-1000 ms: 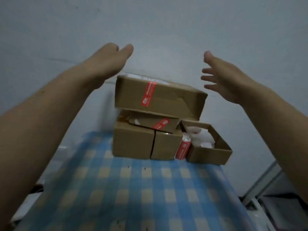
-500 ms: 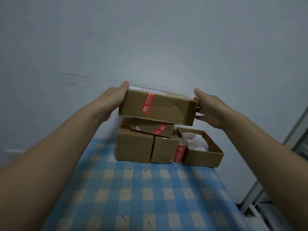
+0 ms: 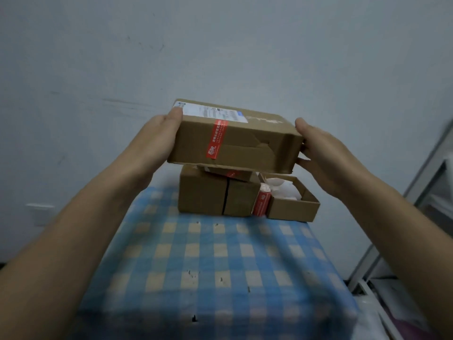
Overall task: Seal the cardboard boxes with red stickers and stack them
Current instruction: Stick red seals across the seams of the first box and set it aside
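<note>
Clasping the sealed top box by both ends, left hand and right hand grip above bare checkered cloth.

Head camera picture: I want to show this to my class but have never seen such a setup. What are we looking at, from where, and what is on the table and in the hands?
There is no machine here. A person wears a camera on the head, so you look forward and down along both bare arms.

The left hand and right hand press on the two ends of a closed cardboard box sealed with a red sticker. A white shipping label sits on its top.

Below it, on the blue checked tablecloth, stand more brown boxes. Beside them sits an open box holding white packing material.
</note>
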